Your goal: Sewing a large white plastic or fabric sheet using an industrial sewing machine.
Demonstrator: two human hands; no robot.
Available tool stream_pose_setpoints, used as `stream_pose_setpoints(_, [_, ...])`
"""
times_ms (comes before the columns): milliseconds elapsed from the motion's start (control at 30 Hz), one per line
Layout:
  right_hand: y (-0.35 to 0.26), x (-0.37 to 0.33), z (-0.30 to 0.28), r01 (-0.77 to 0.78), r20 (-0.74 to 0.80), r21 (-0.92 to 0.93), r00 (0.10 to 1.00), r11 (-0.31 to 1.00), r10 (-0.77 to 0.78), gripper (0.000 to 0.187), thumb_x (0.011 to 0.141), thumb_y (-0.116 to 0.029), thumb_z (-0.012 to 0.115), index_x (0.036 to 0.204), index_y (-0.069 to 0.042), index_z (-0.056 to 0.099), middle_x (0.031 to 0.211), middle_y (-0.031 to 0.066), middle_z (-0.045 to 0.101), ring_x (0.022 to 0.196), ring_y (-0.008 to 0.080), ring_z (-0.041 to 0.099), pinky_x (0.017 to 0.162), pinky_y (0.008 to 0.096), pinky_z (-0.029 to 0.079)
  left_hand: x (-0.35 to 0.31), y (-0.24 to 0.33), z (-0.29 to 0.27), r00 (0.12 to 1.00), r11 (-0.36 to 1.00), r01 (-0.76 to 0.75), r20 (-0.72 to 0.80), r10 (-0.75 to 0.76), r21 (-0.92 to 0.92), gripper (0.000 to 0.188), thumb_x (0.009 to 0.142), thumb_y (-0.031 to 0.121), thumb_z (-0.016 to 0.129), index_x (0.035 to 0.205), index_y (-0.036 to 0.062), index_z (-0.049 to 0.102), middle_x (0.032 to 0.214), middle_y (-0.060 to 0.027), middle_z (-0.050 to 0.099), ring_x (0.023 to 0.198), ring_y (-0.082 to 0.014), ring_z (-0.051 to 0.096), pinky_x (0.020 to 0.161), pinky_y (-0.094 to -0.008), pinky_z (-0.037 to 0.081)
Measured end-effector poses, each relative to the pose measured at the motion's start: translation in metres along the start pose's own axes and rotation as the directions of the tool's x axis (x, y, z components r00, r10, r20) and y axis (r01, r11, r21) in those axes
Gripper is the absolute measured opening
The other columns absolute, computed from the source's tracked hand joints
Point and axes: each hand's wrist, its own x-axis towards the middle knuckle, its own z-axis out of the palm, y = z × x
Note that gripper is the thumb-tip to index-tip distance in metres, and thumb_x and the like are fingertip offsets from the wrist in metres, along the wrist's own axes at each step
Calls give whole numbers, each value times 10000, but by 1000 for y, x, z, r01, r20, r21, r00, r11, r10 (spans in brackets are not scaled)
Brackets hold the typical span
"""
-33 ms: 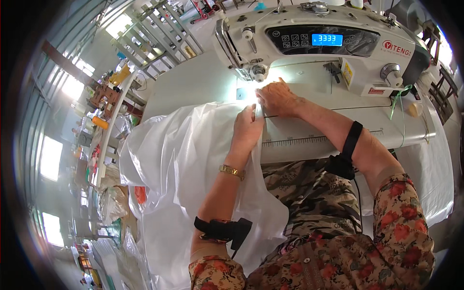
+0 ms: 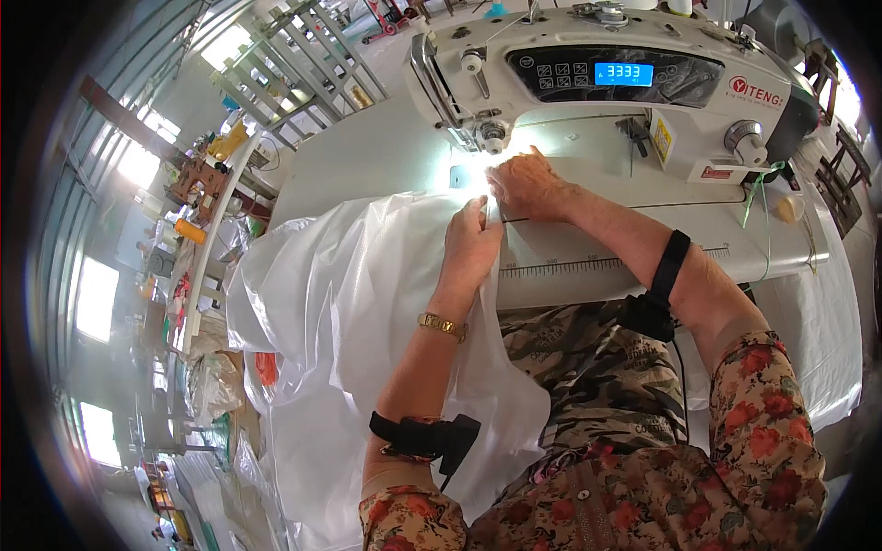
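A large white plastic-like sheet (image 2: 322, 285) lies in folds over the table's front edge and hangs down across my lap. My left hand (image 2: 470, 241) pinches its right edge, thumb and fingers pressed together just in front of the needle area. Curled beside the needle, my right hand (image 2: 528, 186) grips the far end of that same edge; bright lamp glare washes out its fingertips. Both hands are close together but apart. Above them stands the head of a white sewing machine (image 2: 597, 112), with its presser foot and needle lost in the light.
The pale machine table (image 2: 354, 156) has a printed ruler (image 2: 570, 264) along its front. Green thread (image 2: 755, 207) hangs at the right. A cluttered side bench (image 2: 207, 266) curves along the left, and a metal rack (image 2: 299, 73) stands behind. More white sheeting (image 2: 808, 340) hangs at the right.
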Motion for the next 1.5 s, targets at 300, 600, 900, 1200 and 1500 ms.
stream_pose_setpoints(300, [2,-2,1,-15,-35,-23,999,1000,14,159,900,-223,513,956,-91,582,836,139,666,869,343,627,821,497,411,-8,27,1,988,906,-124,-37,152,404,329,822,64,517,1120,-61,581,893,-266,644,906,-414,622,811,-480,483])
stream_pose_setpoints(600, [-2,-1,0,-82,9,-24,997,996,82,246,928,-245,513,1101,-111,627,910,125,682,953,317,641,969,565,397,-12,35,6,994,844,-73,-34,107,531,288,824,78,515,1073,-10,629,899,-261,650,894,-425,626,810,-494,491])
stream_pose_setpoints(900, [3,-5,11,-68,-144,37,987,997,73,224,912,-229,530,1060,-109,648,909,134,689,906,315,647,903,515,436,5,28,4,985,828,-123,-34,169,548,143,812,88,549,842,-24,634,871,-232,658,877,-412,636,798,-486,503])
stream_pose_setpoints(1200, [-8,-32,-6,105,-93,-270,987,957,-134,218,873,-167,521,1011,-89,671,1083,132,643,1065,305,588,894,476,438,8,22,4,986,853,-114,-49,161,510,181,812,105,543,854,-24,662,881,-237,662,882,-408,639,803,-487,500])
stream_pose_setpoints(1500, [-15,-29,-4,-25,-73,-330,997,944,1,211,900,-152,499,969,-79,684,1154,154,608,1158,296,537,959,473,385,0,18,2,965,666,-190,13,261,721,232,879,197,552,978,42,695,1054,-174,615,1007,-332,589,856,-447,469])
